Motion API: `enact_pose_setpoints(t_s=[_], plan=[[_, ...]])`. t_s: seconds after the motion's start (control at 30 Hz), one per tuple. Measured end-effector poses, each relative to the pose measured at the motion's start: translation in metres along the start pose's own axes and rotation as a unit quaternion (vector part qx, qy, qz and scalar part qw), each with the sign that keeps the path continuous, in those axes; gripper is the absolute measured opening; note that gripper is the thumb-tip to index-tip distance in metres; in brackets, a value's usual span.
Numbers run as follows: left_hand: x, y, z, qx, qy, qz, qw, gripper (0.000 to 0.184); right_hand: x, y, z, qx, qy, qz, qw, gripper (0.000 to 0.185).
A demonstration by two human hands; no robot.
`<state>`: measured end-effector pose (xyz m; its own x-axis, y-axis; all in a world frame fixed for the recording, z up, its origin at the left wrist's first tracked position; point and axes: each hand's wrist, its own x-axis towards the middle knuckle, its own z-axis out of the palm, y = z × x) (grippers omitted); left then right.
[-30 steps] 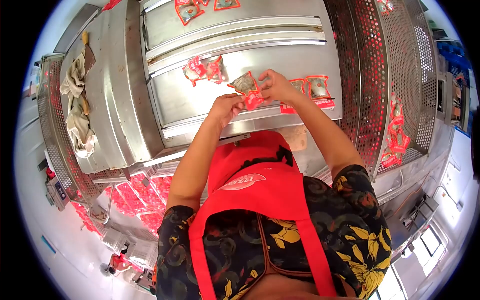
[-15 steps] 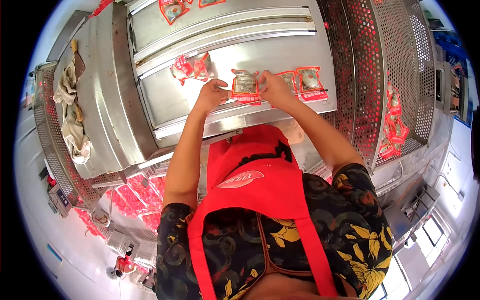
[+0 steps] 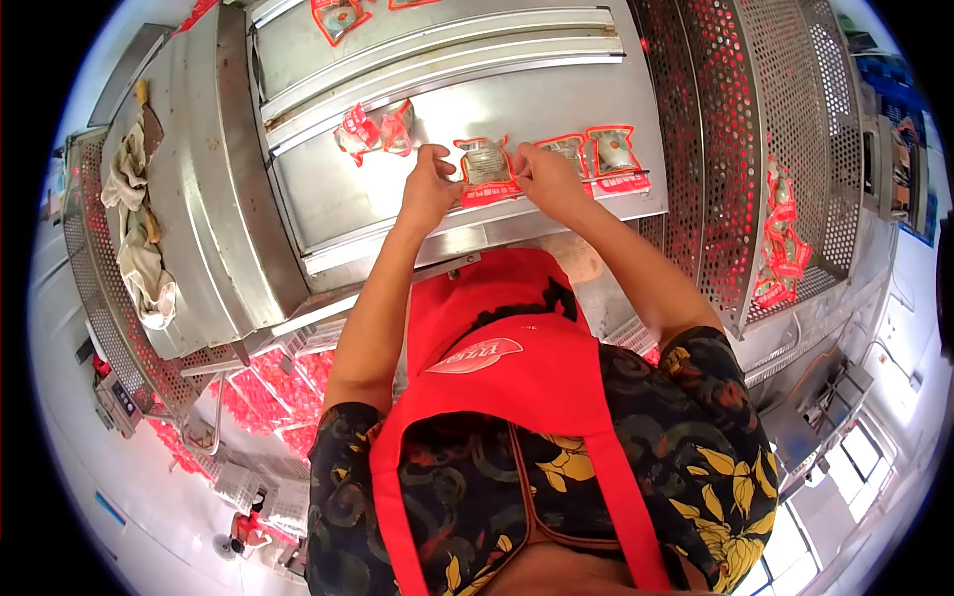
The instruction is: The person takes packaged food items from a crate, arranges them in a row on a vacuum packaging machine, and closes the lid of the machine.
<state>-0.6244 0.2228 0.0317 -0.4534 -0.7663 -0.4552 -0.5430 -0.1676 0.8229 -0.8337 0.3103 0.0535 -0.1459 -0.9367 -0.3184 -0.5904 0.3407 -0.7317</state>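
Observation:
A red-edged clear food pouch lies on the metal plate, its red printed end toward me across the thin bar at the plate's front. At this pouch's left corner are the pinched fingers of my left hand. My right hand pinches the opposite corner, its knuckles close to a second pouch. Farther right, a third pouch lies in the same row with its red end over the front edge. Two crumpled pouches rest together to the left, beyond my left hand. My fingertips are partly hidden.
Metal rails cross the plate behind the row, with another pouch beyond them. To the right stands a perforated metal bin holding several red pouches. A cloth lies on the steel surface at left.
My left hand's fingers have drawn together at the pouch's corner. The pouch's red end now lies flatter and straighter along the front edge. The other pouches stay in place.

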Motion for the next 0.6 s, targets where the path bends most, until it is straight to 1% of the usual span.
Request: enact_pose_setpoints(t_s=[0.03,0.07,0.1,0.13,0.2,0.23,0.3,0.33,0.4,0.47,0.57,0.6], plan=[[0.000,-0.003,0.001,0.000,-0.002,-0.001,1.000,0.059,-0.003,-0.002,-0.001,-0.026,0.004,0.000,1.000,0.011],[0.002,-0.006,0.003,-0.008,0.019,0.026,0.999,0.061,-0.005,-0.003,-0.001,-0.053,0.007,0.000,0.999,0.008],[0.004,-0.008,0.005,-0.016,0.042,0.054,0.998,0.063,-0.005,-0.002,0.001,-0.055,0.007,-0.001,0.998,0.008],[0.003,-0.003,0.004,-0.018,0.043,0.055,0.997,0.063,-0.005,-0.002,0.004,-0.061,0.019,-0.009,0.998,0.009],[0.001,0.006,0.005,-0.163,-0.001,-0.003,0.987,0.061,-0.005,0.000,0.008,-0.067,0.032,-0.013,0.997,0.009],[0.001,0.004,0.005,-0.164,-0.002,-0.003,0.986,0.061,-0.004,-0.002,0.011,-0.050,0.050,-0.013,0.997,0.012],[0.008,0.000,0.001,-0.111,0.009,-0.025,0.993,0.058,0.002,-0.003,0.013,-0.033,0.067,-0.016,0.997,0.015],[0.010,-0.002,0.000,-0.013,0.055,0.016,0.998,0.056,0.005,-0.002,0.013,-0.010,0.057,-0.002,0.998,0.016],[0.009,-0.008,-0.002,-0.007,0.056,0.027,0.998,0.056,0.007,0.003,0.014,0.014,0.048,0.016,0.999,0.017],[0.010,-0.011,-0.002,0.000,0.055,0.039,0.998,0.056,0.007,0.005,0.014,-0.046,0.048,0.000,0.998,0.020],[0.012,-0.016,-0.003,-0.053,0.003,0.030,0.998,0.053,-0.004,-0.002,0.000,-0.058,0.033,0.020,0.998,0.020],[0.016,-0.019,-0.005,-0.055,0.004,0.030,0.998,0.053,-0.006,-0.006,-0.002,-0.059,0.033,0.020,0.998,0.020]])
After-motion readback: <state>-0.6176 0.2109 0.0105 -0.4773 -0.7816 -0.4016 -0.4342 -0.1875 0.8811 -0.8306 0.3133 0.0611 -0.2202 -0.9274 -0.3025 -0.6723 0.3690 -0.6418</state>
